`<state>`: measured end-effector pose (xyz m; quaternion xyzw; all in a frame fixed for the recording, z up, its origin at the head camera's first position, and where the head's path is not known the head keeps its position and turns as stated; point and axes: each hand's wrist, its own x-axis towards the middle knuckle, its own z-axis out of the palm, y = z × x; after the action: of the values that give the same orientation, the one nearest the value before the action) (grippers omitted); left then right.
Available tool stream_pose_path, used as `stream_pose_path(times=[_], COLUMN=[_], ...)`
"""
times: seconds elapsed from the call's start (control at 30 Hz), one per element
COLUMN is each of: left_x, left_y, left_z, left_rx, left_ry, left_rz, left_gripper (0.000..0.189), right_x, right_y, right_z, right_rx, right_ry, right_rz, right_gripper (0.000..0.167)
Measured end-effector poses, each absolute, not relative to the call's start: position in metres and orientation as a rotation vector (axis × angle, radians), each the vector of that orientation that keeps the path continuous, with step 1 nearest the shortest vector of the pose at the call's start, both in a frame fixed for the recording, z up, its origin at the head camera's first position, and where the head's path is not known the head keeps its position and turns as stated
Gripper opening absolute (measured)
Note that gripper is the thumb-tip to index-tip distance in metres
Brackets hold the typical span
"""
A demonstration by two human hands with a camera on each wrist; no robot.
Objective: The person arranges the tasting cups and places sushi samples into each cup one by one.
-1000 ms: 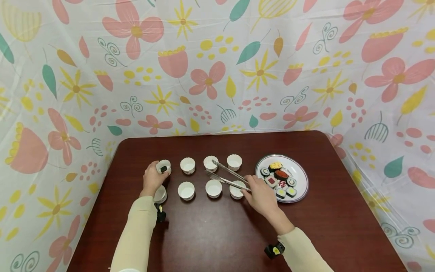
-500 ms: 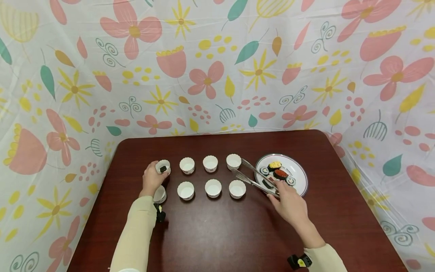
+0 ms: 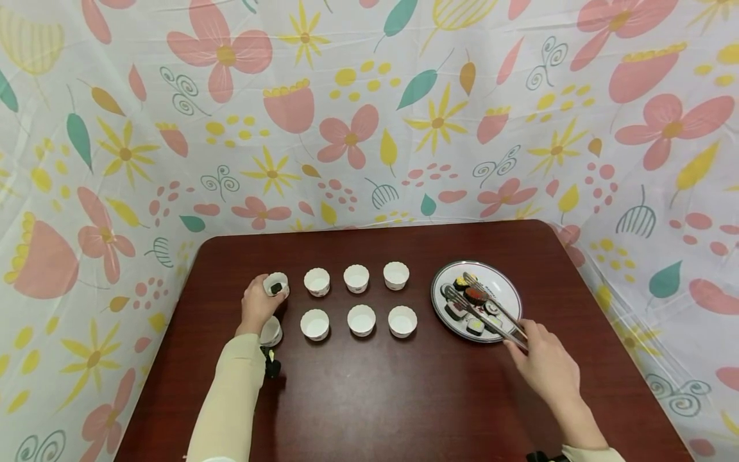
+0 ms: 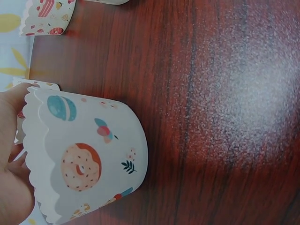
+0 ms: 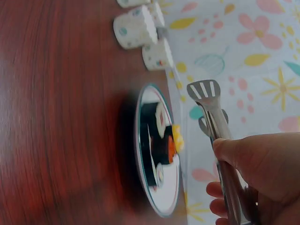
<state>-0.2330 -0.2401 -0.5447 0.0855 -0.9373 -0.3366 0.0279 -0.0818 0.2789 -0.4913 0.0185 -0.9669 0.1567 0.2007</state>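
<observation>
My left hand (image 3: 256,307) holds the back-left white paper cup (image 3: 282,280), which has a dark sushi piece (image 3: 276,289) inside. In the left wrist view, a cup with a doughnut print (image 4: 82,166) fills the foreground and partly hides the held one. Metal tongs (image 3: 491,322) are gripped in my right hand (image 3: 548,362), their arms spread apart with nothing between the tips. Those tips hang over the white plate (image 3: 441,314) of sushi, and the right wrist view shows them above the pieces. On it lie a red-topped piece (image 3: 475,295), a yellow-topped piece (image 3: 460,282) and several rolls.
Several other scalloped paper cups (image 3: 361,321) stand in two rows between my hands, with no food visible in them. The dark wooden table (image 3: 358,398) meets a flower-patterned cloth (image 3: 369,160) behind and at both sides.
My right hand has carried the tongs rightward from above the cups to over the sushi plate. The left hand stays on its cup.
</observation>
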Motion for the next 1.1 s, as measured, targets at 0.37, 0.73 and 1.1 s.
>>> stream_pose_path(times=[0.37, 0.73, 1.1], left_x=[-0.234, -0.234, -0.235], left_y=[-0.242, -0.243, -0.242], left_z=[-0.548, -0.547, -0.548], left_rx=[0.265, 0.278, 0.277], left_ry=[-2.885, -2.904, -2.910], left_rz=[-1.036, -1.061, -1.041], left_gripper=[0.066, 0.066, 0.066], right_x=[-0.072, -0.068, -0.070], right_y=[0.314, 0.329, 0.334], right_z=[-0.489, -0.489, -0.493], right_rx=[-0.029, -0.066, -0.051], right_ry=[-2.732, -2.828, -2.844], right_rz=[0.393, 0.325, 0.289], right_gripper=[0.044, 0.042, 0.038])
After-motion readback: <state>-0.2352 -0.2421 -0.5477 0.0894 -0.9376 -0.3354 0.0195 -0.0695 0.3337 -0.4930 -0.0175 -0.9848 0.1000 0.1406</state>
